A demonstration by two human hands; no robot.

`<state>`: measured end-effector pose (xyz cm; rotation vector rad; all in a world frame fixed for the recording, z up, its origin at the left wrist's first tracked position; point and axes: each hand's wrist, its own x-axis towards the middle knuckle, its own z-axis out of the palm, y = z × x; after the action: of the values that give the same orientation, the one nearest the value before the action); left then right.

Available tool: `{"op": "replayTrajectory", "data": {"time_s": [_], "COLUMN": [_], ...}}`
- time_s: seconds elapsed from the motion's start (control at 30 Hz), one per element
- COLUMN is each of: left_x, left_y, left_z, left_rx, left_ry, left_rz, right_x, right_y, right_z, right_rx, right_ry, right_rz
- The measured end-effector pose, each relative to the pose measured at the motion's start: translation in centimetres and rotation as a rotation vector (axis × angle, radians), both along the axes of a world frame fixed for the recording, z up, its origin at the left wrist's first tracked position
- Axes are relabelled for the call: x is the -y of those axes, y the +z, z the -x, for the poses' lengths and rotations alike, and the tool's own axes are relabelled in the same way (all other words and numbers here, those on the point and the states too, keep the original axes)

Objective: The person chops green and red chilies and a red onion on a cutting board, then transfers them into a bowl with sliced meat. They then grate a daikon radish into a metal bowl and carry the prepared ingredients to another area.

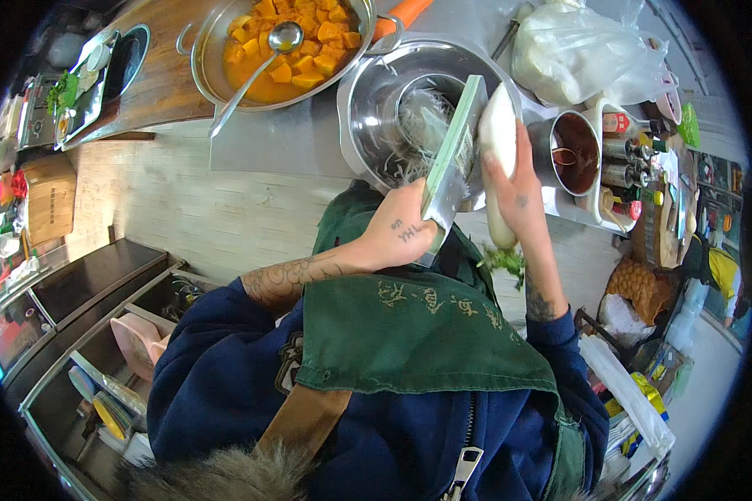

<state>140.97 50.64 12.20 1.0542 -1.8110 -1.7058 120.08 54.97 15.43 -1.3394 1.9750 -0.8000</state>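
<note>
My left hand (401, 227) grips the near end of a pale green handheld grater (454, 147), which slants over a steel basin (366, 106). A long white daikon radish (500, 125) is in my right hand (519, 191), held along the grater's right side. Whether the radish touches the blade I cannot tell. Fine white shreds (427, 119) lie in the basin, many of them in a round recess or smaller bowl at its middle. The grater hides part of the basin's right side.
A two-handled pot (203, 69) of orange chunks in liquid, with a ladle (285, 39), stands left of the basin. At right are a steel pot of dark red sauce (579, 153), seasoning bottles (626, 160) and a filled plastic bag (576, 53). A carrot (407, 14) lies behind.
</note>
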Motion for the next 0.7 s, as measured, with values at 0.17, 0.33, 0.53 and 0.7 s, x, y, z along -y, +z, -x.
{"op": "replayTrajectory", "data": {"time_s": [0.17, 0.33, 0.53, 0.7], "left_x": [-0.2, -0.1, -0.4, -0.5], "left_y": [0.0, 0.0, 0.2, 0.2], "left_z": [-0.4, -0.5, -0.7, -0.3], "left_rx": [-0.086, 0.020, -0.134, 0.051], "left_ry": [0.063, -0.006, 0.024, -0.057], "left_rz": [-0.050, 0.065, 0.010, -0.026], "right_x": [-3.9, -0.6, -4.3, -1.5], "right_y": [3.1, 1.1, 2.1, -0.6], "right_z": [-1.5, -1.2, -1.9, -1.0], "right_rx": [-0.124, -0.057, -0.160, 0.011], "right_ry": [0.369, -0.039, 0.322, -0.046], "right_rz": [-0.195, -0.106, -0.115, -0.135]}}
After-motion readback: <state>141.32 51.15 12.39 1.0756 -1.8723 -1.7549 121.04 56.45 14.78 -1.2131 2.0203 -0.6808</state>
